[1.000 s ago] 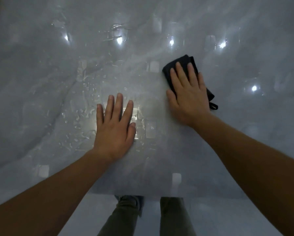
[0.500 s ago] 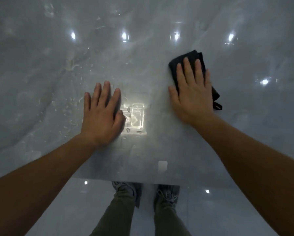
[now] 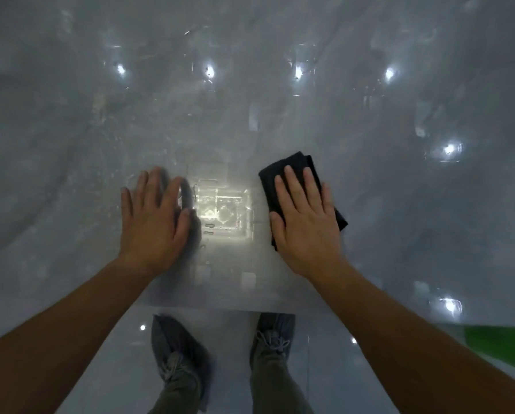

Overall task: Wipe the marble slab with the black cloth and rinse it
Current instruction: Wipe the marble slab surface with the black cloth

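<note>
Head view: the marble slab [image 3: 280,115] fills the frame down to its near edge, a straight line running left to right just ahead of the person's shoes [image 3: 175,348]. The black cloth [image 3: 283,165], folded, lies on the slab right of centre, near that edge. The right hand [image 3: 305,222] lies flat on the cloth, its grip released and its fingers straight and together, pressing the cloth to the stone. Cloth corners show beyond the fingertips and beside the little finger. The left hand [image 3: 153,222] lies palm-down on bare slab, apart from the cloth, grip likewise released, holding nothing. Between the hands sits a bright square reflection [image 3: 220,209] with a few water drops [image 3: 208,225] at its lower left. Open slab extends far ahead and to both sides, dotted with light glints. Below the near edge are a glossy tiled floor [image 3: 229,369], the two grey lace-up shoes, and a green surface [image 3: 501,345] at lower right.
</note>
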Motion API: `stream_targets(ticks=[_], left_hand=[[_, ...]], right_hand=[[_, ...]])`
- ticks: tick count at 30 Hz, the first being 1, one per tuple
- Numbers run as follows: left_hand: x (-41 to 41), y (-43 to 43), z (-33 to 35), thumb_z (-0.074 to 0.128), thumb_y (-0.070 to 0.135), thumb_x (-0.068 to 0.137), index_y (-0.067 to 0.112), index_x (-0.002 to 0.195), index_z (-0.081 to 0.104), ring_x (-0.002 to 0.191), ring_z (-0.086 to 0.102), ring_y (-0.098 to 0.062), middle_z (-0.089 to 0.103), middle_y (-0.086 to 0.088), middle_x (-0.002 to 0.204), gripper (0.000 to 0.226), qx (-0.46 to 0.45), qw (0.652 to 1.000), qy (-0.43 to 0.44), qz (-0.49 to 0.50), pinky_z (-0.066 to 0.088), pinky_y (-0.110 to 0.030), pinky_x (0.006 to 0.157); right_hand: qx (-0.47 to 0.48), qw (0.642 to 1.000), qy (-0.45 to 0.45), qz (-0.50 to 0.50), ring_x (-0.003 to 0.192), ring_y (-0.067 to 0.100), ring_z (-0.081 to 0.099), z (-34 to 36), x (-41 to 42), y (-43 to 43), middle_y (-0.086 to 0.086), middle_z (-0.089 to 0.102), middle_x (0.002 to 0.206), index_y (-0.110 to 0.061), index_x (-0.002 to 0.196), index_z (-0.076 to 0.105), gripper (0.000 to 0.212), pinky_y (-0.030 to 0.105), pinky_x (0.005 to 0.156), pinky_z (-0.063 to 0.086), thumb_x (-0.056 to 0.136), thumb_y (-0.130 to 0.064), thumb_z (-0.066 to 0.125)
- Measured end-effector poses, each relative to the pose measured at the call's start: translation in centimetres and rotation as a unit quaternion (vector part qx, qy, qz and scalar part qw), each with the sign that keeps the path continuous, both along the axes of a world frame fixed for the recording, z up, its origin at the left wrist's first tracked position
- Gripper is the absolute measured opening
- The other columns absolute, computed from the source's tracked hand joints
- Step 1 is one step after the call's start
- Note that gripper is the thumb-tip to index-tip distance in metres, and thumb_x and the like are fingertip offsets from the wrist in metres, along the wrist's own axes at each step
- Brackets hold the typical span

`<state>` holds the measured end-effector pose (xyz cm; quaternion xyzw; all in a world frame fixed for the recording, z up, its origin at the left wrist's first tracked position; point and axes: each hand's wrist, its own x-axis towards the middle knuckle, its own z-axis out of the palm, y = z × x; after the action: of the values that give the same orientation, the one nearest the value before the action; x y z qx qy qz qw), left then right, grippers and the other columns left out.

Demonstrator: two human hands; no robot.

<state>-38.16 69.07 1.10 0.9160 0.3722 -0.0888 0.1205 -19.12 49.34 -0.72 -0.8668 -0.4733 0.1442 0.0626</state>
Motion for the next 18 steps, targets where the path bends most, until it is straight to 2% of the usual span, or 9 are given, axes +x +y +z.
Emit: stream_targets(ticks=[4,9,13,15,18], left_hand=[[-1.6,-0.6,-0.3,0.028,0.043,0.096,0.018,0.153,0.031,0.154,0.009,-0.033,0.018,-0.017,0.165,0.062,-0.026,1.0,0.012,-0.007,0.007,-0.058,0.121],[-3.7,1.1,-0.1,0.03,0.037,0.098,0.015,0.149,0.037,0.151,0.021,-0.031,0.028,-0.016,0.161,0.056,-0.029,0.998,-0.027,-0.038,0.016,-0.056,0.121],[-5.3,2.9,0.0,0.033,0.036,0.099,0.013,0.147,0.04,0.151,0.021,-0.032,0.029,-0.017,0.16,0.054,-0.03,0.998,-0.033,-0.045,0.016,-0.055,0.121],[-5.9,3.5,-0.1,0.031,0.038,0.099,0.013,0.148,0.04,0.152,0.018,-0.031,0.027,-0.016,0.162,0.056,-0.031,0.997,-0.032,-0.055,0.012,-0.054,0.122],[-6.6,4.2,-0.4,0.03,0.039,0.098,0.015,0.149,0.039,0.153,0.016,-0.03,0.025,-0.014,0.163,0.057,-0.037,0.997,-0.043,-0.06,0.009,-0.053,0.123]], right_hand=[[-0.004,0.996,0.007,-0.083,0.156,0.031,0.001,0.4,-3.4,1.6,0.007,0.009,0.169,-0.016,0.161,0.017,0.065,0.055,0.124,0.01,0.102,-0.042,0.028],[0.013,0.996,0.009,0.086,0.155,0.035,0.006,0.1,-9.7,4.4,0.008,0.015,0.168,-0.015,0.159,0.025,0.066,0.059,0.122,0.013,0.099,-0.039,0.039],[0.01,0.992,-0.02,0.123,0.155,0.033,0.011,-0.6,-8.6,4.4,0.007,0.021,0.167,-0.016,0.158,0.029,0.065,0.057,0.122,0.015,0.097,-0.034,0.043],[-0.002,0.996,-0.027,0.082,0.155,0.032,0.01,-0.7,-6.8,5.0,0.008,0.02,0.167,-0.015,0.158,0.027,0.063,0.057,0.123,0.013,0.099,-0.033,0.038],[0.015,0.999,-0.013,-0.04,0.155,0.032,0.007,-0.6,-6.1,8.8,0.009,0.018,0.168,-0.014,0.158,0.025,0.063,0.057,0.124,0.011,0.1,-0.039,0.032]])
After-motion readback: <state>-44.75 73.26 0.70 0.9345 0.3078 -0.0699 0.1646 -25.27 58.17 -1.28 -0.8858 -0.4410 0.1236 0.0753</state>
